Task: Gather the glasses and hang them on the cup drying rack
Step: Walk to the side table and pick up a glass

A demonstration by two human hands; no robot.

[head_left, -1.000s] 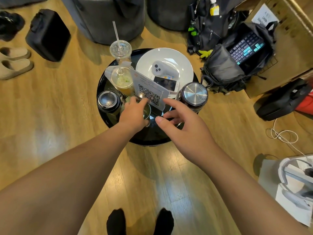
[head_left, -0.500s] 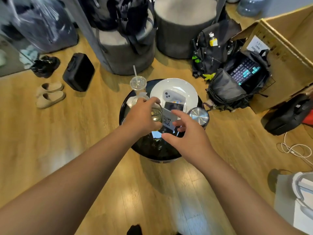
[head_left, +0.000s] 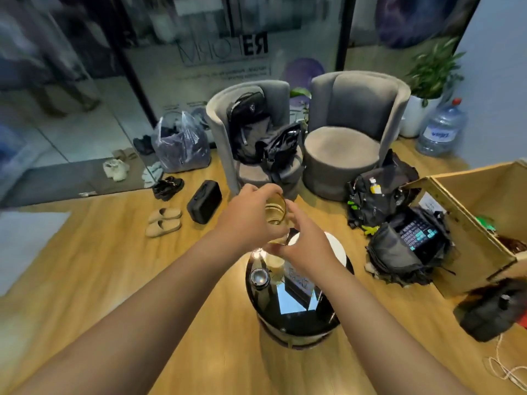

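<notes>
Glass (head_left: 275, 213): clear tumbler with a gold-looking rim, held in the air between the two hands, above the far edge of the counter (head_left: 296, 323). Its lower part is hidden by fingers; whether it is upright or tilted cannot be told.

Left hand (head_left: 249, 216): at 9 o'clock of the glass, fingers curled round its side, thumb over the near rim; gripping it.

Right hand (head_left: 306, 246): at 4 o'clock of the glass, just beside it, thumb and forefinger bent toward its lower edge. Whether they touch or pinch the glass cannot be told.

Counter: small round black top with a glossy surface, at 6 o'clock of the hands. On it:
- black cup with metal lid (head_left: 259, 277), at the left edge;
- pale cup (head_left: 276, 265) just right of it, contents unclear;
- standing card with a printed code (head_left: 298, 280), near the middle;
- white plate (head_left: 338, 249), largely hidden by the right hand.

Floor, wooden:
- two grey armchairs (head_left: 353, 132) at 12 o'clock, the left one carrying a black backpack (head_left: 251, 121);
- beige slippers (head_left: 164, 222) and black case (head_left: 204, 201) at 10 o'clock;
- open bag with a keyboard (head_left: 417, 235) at 3 o'clock, beside a cardboard box (head_left: 479, 212).
</notes>
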